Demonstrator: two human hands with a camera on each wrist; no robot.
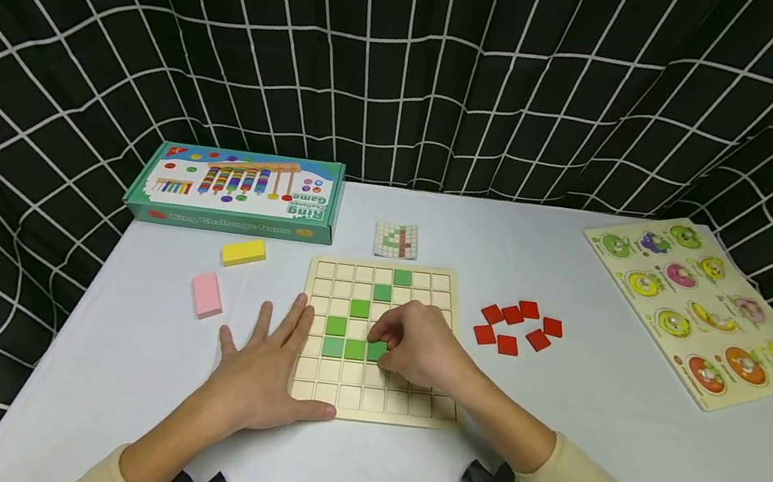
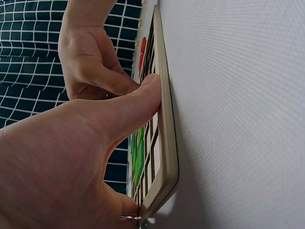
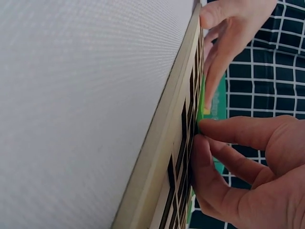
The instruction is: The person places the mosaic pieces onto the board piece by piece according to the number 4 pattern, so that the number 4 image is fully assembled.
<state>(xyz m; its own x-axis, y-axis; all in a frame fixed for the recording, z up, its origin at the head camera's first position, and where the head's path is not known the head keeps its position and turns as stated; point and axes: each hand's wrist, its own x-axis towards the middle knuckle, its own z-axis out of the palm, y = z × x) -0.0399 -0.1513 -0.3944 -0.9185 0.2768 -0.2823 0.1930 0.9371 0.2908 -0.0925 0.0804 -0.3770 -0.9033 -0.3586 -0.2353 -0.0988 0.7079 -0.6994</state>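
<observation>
A wooden grid board (image 1: 398, 405) lies on the table with several green square tiles (image 1: 360, 309) set in its cells, some in a slanting line. My right hand (image 1: 426, 348) reaches over the board and pinches a dark green tile (image 1: 376, 351) at a cell, right of two other green tiles in the same row. In the right wrist view the thumb and fingertips (image 3: 206, 126) meet close over the grid. My left hand (image 1: 259, 377) is spread at the board's left edge, its thumb (image 2: 151, 88) resting on the near rim.
Several loose red tiles (image 1: 507, 345) lie right of the board. Behind it is a small pattern card (image 1: 397, 240). A yellow block (image 1: 244, 253), a pink block (image 1: 207, 295) and a green game box (image 1: 235, 192) are at the left. A fruit puzzle board (image 1: 705, 312) lies far right.
</observation>
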